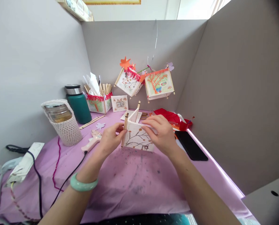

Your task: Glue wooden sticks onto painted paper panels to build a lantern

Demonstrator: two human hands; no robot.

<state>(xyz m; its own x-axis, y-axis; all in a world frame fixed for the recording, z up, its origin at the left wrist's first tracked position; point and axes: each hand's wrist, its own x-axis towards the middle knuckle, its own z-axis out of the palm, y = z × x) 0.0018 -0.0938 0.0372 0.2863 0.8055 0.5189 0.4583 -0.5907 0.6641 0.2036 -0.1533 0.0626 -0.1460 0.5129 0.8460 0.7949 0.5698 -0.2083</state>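
A white panel drawn with brown branches and orange blossoms (138,136) stands upright between my hands, above the purple cloth. A wooden stick (124,129) runs up its left edge, and a second panel (133,116) angles back from it to another stick (138,106). My left hand (113,136) pinches the left stick between thumb and fingers. My right hand (160,131) grips the drawn panel by its upper right edge, thumb in front. A pink glue gun (92,143) lies left of my left hand. Behind the panels is a flat white piece (130,113), partly hidden.
Two decorated paper lanterns (159,82) hang at the back. At left stand a green bottle (78,107), a glass jar in a crocheted holder (66,128) and a box of sticks (99,104). A phone (191,146) lies right; a power strip (24,162) and cords lie left.
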